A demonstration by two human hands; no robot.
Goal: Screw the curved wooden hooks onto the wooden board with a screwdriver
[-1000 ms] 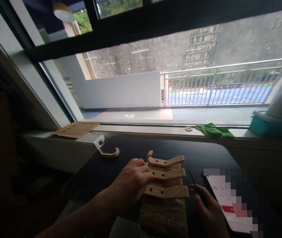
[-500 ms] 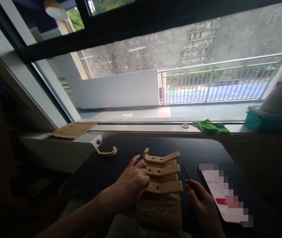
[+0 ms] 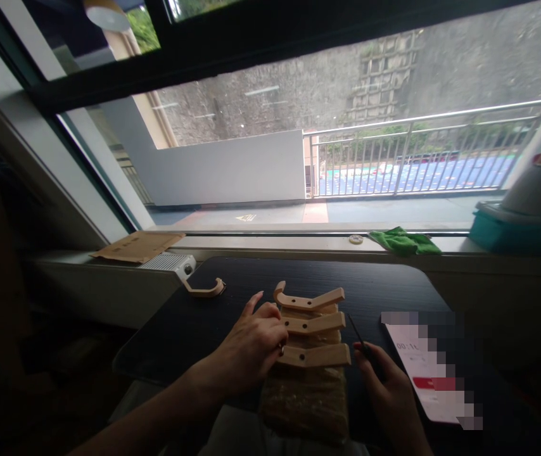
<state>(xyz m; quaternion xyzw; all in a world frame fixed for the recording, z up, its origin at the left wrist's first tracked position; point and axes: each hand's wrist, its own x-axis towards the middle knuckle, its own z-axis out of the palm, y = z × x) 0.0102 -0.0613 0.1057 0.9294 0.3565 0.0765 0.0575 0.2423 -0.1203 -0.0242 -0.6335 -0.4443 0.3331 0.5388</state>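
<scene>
Lower centre: three wooden hooks [image 3: 318,357] laid across a wrapped block [image 3: 306,400]. Left hand [image 3: 261,332] curled at their left ends; cannot tell whether it grips. Right hand [image 3: 389,387] holds a slim dark tool [image 3: 358,332]. Phone [image 3: 420,365], lower right: digits beginning "00:1", red bar beneath.

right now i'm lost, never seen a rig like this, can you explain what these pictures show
No machine here: a person works with two bare hands, seen by one head-worn camera looking forward and down. The left hand is at three wooden hooks, two with one end hidden, laid across a brown wrapped bundle. The right hand holds a slim dark tool. On the black table, a fourth hook lies at the far left and a phone at the right, partly pixelated.
</scene>
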